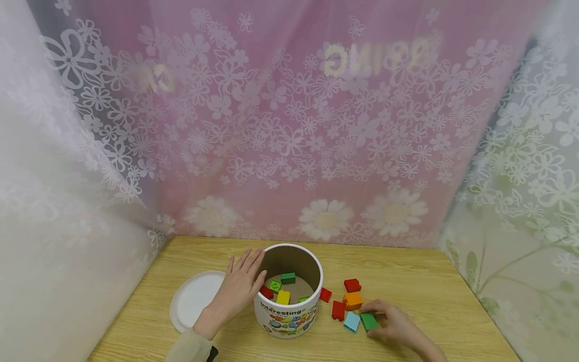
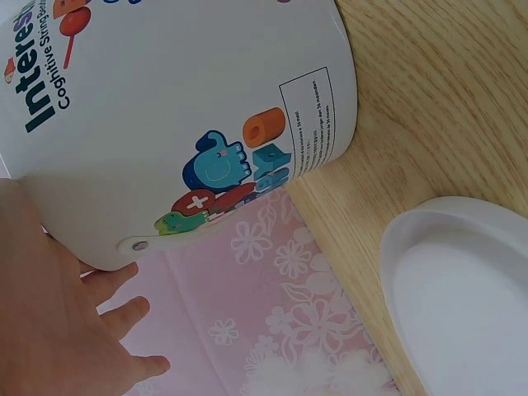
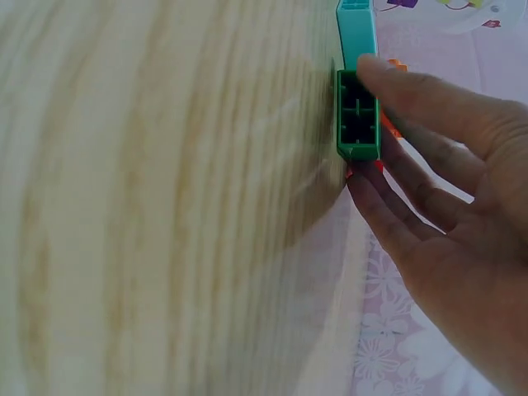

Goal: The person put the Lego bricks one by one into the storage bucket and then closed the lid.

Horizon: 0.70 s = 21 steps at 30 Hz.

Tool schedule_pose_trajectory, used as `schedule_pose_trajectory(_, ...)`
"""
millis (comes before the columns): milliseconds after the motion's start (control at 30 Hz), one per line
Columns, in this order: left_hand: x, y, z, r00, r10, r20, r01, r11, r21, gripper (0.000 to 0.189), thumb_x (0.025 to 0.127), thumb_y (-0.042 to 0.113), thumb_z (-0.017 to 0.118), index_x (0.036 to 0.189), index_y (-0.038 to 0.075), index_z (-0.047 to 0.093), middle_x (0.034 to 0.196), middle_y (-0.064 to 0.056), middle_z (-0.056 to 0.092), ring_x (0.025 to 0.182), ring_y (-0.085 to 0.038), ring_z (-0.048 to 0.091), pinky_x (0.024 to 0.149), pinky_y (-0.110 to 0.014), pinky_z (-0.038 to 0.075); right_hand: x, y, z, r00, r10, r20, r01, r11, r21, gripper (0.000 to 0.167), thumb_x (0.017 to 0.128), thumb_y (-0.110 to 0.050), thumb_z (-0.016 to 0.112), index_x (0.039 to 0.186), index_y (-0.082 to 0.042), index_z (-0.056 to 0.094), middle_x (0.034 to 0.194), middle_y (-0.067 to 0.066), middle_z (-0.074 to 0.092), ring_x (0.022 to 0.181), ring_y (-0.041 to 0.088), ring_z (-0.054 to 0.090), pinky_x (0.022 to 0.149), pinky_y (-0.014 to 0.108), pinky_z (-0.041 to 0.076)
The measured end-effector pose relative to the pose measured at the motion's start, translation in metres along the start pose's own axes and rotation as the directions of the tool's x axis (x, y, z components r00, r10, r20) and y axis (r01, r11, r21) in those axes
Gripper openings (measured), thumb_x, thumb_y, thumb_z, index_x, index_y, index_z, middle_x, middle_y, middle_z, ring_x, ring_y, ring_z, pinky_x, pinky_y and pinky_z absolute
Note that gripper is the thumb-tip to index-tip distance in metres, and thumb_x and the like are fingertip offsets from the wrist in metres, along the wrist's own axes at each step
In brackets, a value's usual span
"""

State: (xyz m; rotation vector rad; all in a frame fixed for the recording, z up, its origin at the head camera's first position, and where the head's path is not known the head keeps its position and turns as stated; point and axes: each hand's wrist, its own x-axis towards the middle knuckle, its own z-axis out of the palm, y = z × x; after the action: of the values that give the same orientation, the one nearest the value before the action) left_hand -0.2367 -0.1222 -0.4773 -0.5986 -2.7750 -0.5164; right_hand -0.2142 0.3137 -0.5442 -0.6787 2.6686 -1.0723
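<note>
A white bucket [image 1: 287, 314] printed "Interesting" stands upright, with yellow [image 1: 283, 297], green and red toy bricks on its floor. My left hand [image 1: 242, 281] rests on the bucket's left rim, fingers straight and spread; the left wrist view shows the hand [image 2: 74, 322] against the bucket's side. On the table to the right, my right hand [image 1: 392, 324] pinches a green brick [image 1: 368, 321] between thumb and fingers. Its hollow underside [image 3: 358, 111] faces the right wrist camera. A light blue brick [image 1: 351, 322] lies right beside it.
Red bricks [image 1: 338, 310] and an orange brick [image 1: 353, 300] lie between the bucket and my right hand. A white round lid [image 1: 192, 301] lies left of the bucket, partly behind my left arm. Floral curtains [image 1: 289, 151] enclose the wooden table [image 1: 407, 271] at the back and sides.
</note>
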Motion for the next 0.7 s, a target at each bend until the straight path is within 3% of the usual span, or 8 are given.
schedule_pose_trajectory(133,0.000,0.000,0.000,1.000,0.002,0.001,-0.002,1.000,-0.003,0.062,0.109,0.045,0.040,0.159,0.010,0.035,0.164,-0.006,0.034,0.153,-0.031,0.024,0.121,-0.065,0.010,0.000,-0.001,0.000,0.999,-0.032,0.007,0.032,0.999,0.019,0.042,0.080,-0.012,0.086,0.120,-0.007,0.071,0.119,0.012,0.064,0.107,0.029,0.064,0.089,0.044,0.057)
schedule_pose_trajectory(300,0.000,0.000,0.000,1.000,0.003,0.000,-0.003,1.000,0.001,0.062,0.109,0.045,0.040,0.159,0.010,0.035,0.164,-0.007,0.034,0.153,-0.031,0.024,0.121,-0.065,0.011,0.000,-0.001,0.000,0.997,-0.076,-0.019,0.076,0.997,-0.008,0.039,0.082,-0.013,0.085,0.117,-0.005,0.072,0.115,0.011,0.066,0.104,0.022,0.065,0.088,0.041,0.058)
schedule_pose_trajectory(433,0.000,0.000,0.000,1.000,0.002,0.000,-0.002,1.000,0.008,0.061,0.109,0.045,0.040,0.159,0.011,0.035,0.164,-0.006,0.034,0.153,-0.031,0.024,0.121,-0.065,0.011,0.001,-0.001,-0.002,0.994,-0.106,-0.032,0.106,0.994,0.002,0.038,0.083,-0.012,0.084,0.117,-0.002,0.071,0.114,0.015,0.066,0.103,0.025,0.065,0.086,0.043,0.059)
schedule_pose_trajectory(700,0.000,-0.001,0.001,1.000,0.006,-0.001,-0.006,1.000,0.014,0.061,0.109,0.046,0.039,0.159,0.011,0.035,0.164,-0.003,0.032,0.153,-0.031,0.025,0.121,-0.065,0.012,0.003,-0.012,-0.013,0.992,-0.098,-0.080,0.101,0.994,0.042,0.040,0.085,-0.013,0.082,0.119,0.003,0.068,0.112,0.012,0.064,0.099,0.023,0.066,0.085,0.047,0.058)
